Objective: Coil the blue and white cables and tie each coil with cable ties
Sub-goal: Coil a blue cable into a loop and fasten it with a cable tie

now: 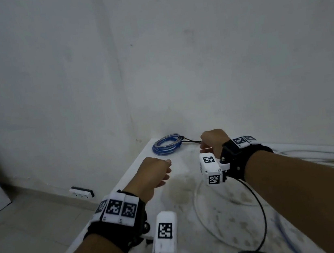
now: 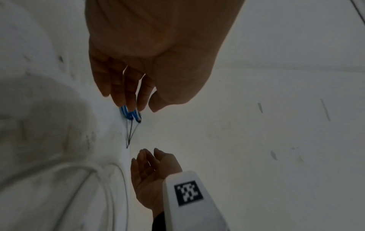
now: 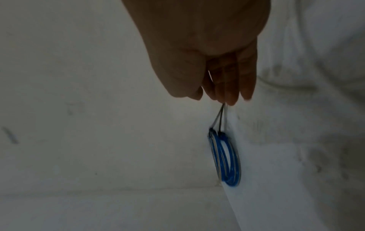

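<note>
1. I see a white table (image 1: 127, 186) set into the corner of a pale room; every place below is given relative to it.
2. The blue cable (image 1: 167, 147) lies coiled flat at the table's far corner, close to the wall.
3. Two thin black cable ties (image 1: 191, 140) run from the coil's right side to my right hand (image 1: 214, 141).
4. My right hand hovers just above the table's far edge, its fingertips (image 3: 230, 100) pinched narrowly round the tie ends.
5. My left hand (image 1: 157, 170) hangs over the table's middle, nearer me than the coil, fingers loosely curled and holding nothing.
6. The white cable (image 1: 201, 217) sprawls in a wide loose loop on the table's near right part, under my right forearm.
7. A black wire (image 1: 260, 209) hangs from my right wrist strap over that loop.
</note>
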`<act>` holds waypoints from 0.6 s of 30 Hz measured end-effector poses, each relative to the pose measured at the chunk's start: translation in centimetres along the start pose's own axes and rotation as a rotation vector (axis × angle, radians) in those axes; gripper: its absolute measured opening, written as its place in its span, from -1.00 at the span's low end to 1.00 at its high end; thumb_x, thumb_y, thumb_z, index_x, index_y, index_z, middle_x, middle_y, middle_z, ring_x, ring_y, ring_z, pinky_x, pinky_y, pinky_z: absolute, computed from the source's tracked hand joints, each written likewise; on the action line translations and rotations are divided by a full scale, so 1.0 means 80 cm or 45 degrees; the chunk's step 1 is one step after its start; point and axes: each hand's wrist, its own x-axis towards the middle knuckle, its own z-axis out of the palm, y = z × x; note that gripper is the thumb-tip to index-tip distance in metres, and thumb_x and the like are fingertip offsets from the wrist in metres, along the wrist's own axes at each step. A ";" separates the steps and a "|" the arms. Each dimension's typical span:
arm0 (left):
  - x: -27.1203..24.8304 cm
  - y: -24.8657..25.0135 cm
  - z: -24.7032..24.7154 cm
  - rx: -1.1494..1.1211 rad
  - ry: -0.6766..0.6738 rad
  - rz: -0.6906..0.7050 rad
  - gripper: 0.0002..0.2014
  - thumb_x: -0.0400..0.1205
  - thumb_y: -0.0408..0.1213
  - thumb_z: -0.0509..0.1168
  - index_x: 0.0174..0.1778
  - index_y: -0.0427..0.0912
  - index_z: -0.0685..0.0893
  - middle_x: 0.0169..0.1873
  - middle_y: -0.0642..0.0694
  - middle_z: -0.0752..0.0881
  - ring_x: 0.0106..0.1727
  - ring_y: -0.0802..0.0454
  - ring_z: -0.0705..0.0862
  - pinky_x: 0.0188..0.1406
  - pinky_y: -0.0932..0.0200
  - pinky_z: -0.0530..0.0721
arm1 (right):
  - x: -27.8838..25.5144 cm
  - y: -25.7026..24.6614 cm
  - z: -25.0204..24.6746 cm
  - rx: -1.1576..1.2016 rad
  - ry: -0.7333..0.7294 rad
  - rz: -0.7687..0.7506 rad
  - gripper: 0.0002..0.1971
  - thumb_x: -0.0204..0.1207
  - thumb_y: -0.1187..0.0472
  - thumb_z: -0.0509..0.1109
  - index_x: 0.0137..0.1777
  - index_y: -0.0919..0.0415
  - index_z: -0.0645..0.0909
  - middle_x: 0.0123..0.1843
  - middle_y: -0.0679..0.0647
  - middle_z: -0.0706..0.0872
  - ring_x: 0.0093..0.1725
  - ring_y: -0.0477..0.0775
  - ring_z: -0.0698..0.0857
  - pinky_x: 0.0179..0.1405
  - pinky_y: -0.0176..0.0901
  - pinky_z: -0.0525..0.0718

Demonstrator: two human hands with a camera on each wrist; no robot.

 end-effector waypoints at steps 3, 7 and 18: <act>-0.025 0.019 0.037 0.010 -0.099 0.051 -0.77 0.72 -0.23 0.26 0.13 -0.32 0.67 -0.16 -0.07 0.70 -0.22 0.09 0.64 -0.22 0.24 0.61 | -0.042 0.000 -0.057 0.013 0.104 -0.032 -0.91 0.59 0.36 0.28 -0.13 0.35 0.56 -0.26 0.24 0.65 -0.40 0.16 0.66 -0.30 -0.02 0.70; -0.066 0.041 0.097 0.028 -0.235 0.136 -0.84 0.70 -0.23 0.29 0.02 -0.26 0.68 -0.14 -0.09 0.74 -0.23 0.09 0.67 -0.20 0.24 0.63 | -0.109 0.014 -0.161 -0.216 0.199 -0.069 -0.84 0.60 0.28 0.32 -0.11 0.41 0.62 -0.26 0.23 0.70 -0.41 0.15 0.66 -0.29 -0.03 0.71; -0.154 0.063 0.253 0.508 -0.443 0.373 -0.81 0.64 -0.25 0.30 -0.25 -0.24 0.66 -0.32 -0.15 0.65 -0.26 -0.07 0.62 -0.32 0.16 0.55 | -0.247 0.093 -0.388 -0.969 0.348 -0.135 -0.70 0.56 0.15 0.47 -0.08 0.47 0.73 -0.13 0.32 0.80 -0.18 0.23 0.81 -0.22 0.09 0.84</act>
